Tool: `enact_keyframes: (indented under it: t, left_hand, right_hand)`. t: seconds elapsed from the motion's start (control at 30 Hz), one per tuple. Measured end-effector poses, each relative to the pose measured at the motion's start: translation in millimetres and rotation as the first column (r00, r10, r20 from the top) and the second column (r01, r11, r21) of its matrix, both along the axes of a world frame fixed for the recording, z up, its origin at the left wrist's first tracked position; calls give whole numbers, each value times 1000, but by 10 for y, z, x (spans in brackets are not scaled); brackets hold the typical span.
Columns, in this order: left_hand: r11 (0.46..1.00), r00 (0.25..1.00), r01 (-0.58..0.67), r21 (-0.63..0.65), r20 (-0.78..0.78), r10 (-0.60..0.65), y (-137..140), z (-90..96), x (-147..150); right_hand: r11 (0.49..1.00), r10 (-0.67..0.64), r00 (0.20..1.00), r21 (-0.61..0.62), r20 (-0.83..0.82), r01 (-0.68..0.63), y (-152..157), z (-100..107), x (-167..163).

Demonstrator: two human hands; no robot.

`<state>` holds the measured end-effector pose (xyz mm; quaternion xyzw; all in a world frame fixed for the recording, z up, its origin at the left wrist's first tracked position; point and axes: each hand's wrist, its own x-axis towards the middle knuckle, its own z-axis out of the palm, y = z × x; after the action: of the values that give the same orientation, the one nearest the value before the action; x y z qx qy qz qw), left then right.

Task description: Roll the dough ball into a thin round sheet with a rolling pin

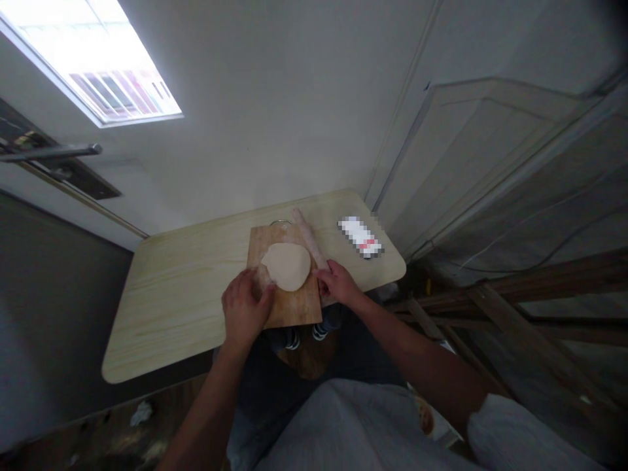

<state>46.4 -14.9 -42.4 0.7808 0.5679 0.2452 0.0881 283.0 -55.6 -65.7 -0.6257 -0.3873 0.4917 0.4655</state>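
A flattened sheet of pale dough (289,267) lies on a wooden cutting board (294,311), its outline uneven at the upper left. My left hand (245,306) rests at the left edge of the board, thumb and fingers apart, with the thumb close to the dough's lower left rim. Along the right side of the board a floury rolling pin (310,237) slants away from me. My right hand (337,281) is closed around its near end, and some of its fingers are hidden under the hand.
The board stands on a narrow light wood table (181,281) against a pale door. A blurred-out phone-like object (362,237) lies at the table's right. A metal ring handle (281,222) shows at the board's far edge. A door handle (53,152) juts out at left.
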Motion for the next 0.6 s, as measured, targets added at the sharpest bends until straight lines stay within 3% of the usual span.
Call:
enact_keyframes:
  t: [0.23,0.6]
  left_hand:
    - [982,980,190,-10,-63,-190,195,-3,446]
    - [970,949,219,109,207,-238,156,-30,359]
  right_hand:
    - [999,-8,999,-50,-41,6,41,15,30]
    - [1000,21,999,-14,-36,-22,22,-8,45]
